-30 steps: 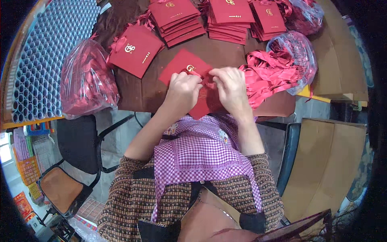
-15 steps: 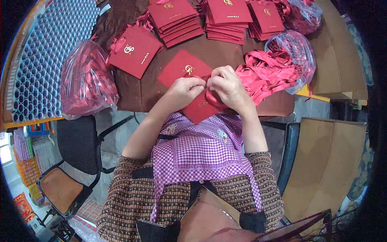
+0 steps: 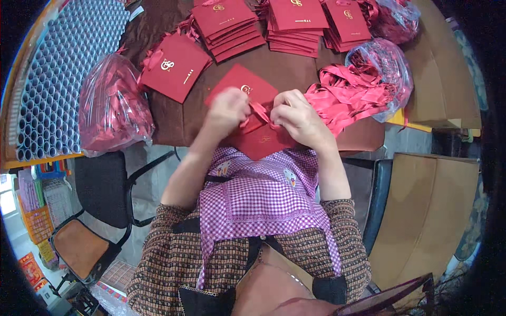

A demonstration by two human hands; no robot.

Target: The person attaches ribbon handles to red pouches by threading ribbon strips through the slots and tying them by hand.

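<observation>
Both hands are working together over a red paper bag (image 3: 262, 141) that is lying flat at the near edge of the brown surface (image 3: 174, 118), partly hanging over that edge toward the person's checked apron (image 3: 263, 195). The left hand (image 3: 227, 109) is pinching one end of a red ribbon (image 3: 259, 111) just above the bag, fingers closed on it. The right hand (image 3: 298, 119) is gripping the other part of the same ribbon, its fingertips pressed close to the left hand's, so the two hands are nearly touching over the bag's upper half. The ribbon is running between them in a short loop; whether it is threaded through the bag cannot be told.

Just beyond this bag, and partly under it, a second flat red bag (image 3: 243, 84) with a small gold emblem is lying tilted. To the left of the bag in hand, a single red bag with ribbon handles (image 3: 175, 67) is resting apart from it. Farther left, a clear plastic sack of red ribbons (image 3: 112, 108) is sitting at the surface's edge. To the right of the bag in hand, another open plastic sack (image 3: 382, 68) is spilling loose red ribbons (image 3: 340, 97) toward the right hand. Well beyond the bag, three stacks of flat red bags (image 3: 295, 23) are lining the far side. A black chair (image 3: 100, 187) is standing below the left sack.
</observation>
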